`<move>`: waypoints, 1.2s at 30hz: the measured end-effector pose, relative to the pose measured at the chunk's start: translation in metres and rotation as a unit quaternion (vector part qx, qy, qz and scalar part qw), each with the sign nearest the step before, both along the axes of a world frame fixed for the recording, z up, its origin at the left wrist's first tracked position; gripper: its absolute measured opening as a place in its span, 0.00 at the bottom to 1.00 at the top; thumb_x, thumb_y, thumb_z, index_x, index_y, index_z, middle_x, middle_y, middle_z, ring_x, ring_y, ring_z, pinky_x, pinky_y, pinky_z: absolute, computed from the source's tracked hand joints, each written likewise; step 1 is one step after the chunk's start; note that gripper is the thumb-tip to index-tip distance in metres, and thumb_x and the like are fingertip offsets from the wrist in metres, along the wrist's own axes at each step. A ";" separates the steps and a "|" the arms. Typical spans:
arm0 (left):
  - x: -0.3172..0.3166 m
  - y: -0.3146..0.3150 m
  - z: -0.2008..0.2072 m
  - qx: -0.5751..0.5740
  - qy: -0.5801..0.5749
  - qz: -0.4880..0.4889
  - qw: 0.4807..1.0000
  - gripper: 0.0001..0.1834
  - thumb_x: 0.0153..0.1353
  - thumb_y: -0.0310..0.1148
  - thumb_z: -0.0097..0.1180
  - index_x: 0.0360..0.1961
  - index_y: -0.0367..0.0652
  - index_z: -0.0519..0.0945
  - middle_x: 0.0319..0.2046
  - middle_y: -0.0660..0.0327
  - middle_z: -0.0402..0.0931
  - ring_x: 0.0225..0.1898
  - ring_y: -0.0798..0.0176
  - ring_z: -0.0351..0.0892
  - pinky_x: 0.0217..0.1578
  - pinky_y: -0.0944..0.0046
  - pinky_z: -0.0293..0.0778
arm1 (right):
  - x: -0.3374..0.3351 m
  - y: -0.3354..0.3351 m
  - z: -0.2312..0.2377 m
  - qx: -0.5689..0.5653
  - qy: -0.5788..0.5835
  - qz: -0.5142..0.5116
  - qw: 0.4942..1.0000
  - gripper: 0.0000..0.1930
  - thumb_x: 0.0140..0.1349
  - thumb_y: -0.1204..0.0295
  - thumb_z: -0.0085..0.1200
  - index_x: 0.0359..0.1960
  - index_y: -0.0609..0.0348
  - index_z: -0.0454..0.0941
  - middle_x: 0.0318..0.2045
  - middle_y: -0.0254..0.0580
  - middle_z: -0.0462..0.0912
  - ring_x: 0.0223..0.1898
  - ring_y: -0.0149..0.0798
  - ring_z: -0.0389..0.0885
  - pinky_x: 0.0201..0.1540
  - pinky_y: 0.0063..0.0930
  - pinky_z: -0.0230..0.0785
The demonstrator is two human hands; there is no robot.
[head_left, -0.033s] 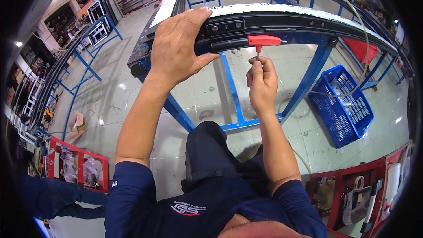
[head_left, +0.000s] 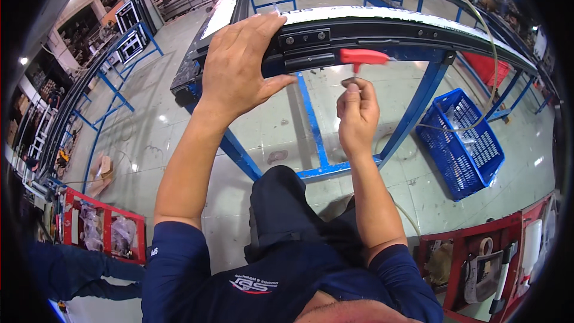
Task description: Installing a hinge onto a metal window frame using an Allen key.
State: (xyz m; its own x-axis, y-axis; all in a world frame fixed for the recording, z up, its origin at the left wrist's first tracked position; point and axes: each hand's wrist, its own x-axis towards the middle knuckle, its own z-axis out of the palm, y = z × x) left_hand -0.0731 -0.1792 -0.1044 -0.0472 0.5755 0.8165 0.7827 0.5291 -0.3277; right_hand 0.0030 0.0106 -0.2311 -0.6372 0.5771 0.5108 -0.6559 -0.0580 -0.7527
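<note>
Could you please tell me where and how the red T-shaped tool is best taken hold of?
The red T-shaped tool is probably best gripped by its thick crossbar, coming from the near right: the bar lies crosswise, the black frame is beyond it, a black cylindrical piece sits near its left end, and the thin shaft runs down into the right hand.

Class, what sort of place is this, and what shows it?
Probably a workshop: a large black frame rests on a blue stand, and the right hand holds a red-handled tool.
</note>
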 end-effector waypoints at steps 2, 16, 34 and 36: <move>0.004 0.001 0.001 -0.003 -0.008 -0.021 1.000 0.42 0.49 0.54 0.72 0.63 0.48 0.73 0.56 0.58 0.79 0.57 0.51 0.77 0.60 0.53 0.67 | 0.004 -0.001 0.010 -0.054 0.048 -0.022 0.997 0.09 0.77 0.69 0.45 0.43 0.63 0.72 0.19 0.25 0.66 0.20 0.18 0.60 0.22 0.17 0.50; 0.004 0.015 0.000 0.078 -0.064 0.023 0.995 0.19 0.61 0.41 0.64 0.52 0.46 0.81 0.47 0.58 0.83 0.52 0.55 0.80 0.56 0.54 0.67 | -0.001 -0.003 0.043 0.058 -0.064 -0.007 0.996 0.08 0.75 0.70 0.49 0.40 0.62 0.73 0.17 0.26 0.70 0.18 0.18 0.64 0.21 0.19 0.54; 0.007 0.042 -0.003 -0.038 0.016 0.080 0.996 0.50 0.39 0.49 0.76 0.66 0.47 0.71 0.59 0.58 0.75 0.59 0.52 0.73 0.60 0.52 0.65 | -0.009 0.005 0.000 -0.027 0.082 -0.073 0.994 0.05 0.74 0.73 0.48 0.45 0.60 0.73 0.28 0.28 0.70 0.25 0.20 0.62 0.27 0.16 0.55; 0.007 0.043 -0.003 -0.033 0.019 0.089 0.995 0.50 0.39 0.53 0.77 0.64 0.46 0.73 0.57 0.61 0.75 0.57 0.54 0.72 0.58 0.53 0.65 | -0.007 0.010 0.000 -0.056 0.079 -0.066 0.993 0.05 0.72 0.74 0.51 0.46 0.60 0.73 0.37 0.33 0.77 0.35 0.22 0.71 0.40 0.19 0.66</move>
State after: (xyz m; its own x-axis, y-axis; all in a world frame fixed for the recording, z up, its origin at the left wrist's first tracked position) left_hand -0.0657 -0.1359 -0.1070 -0.1221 0.6130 0.7806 0.6649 0.6345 -0.3942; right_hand -0.0038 0.0204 -0.2313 -0.4689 0.7093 0.5263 -0.7733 -0.0418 -0.6327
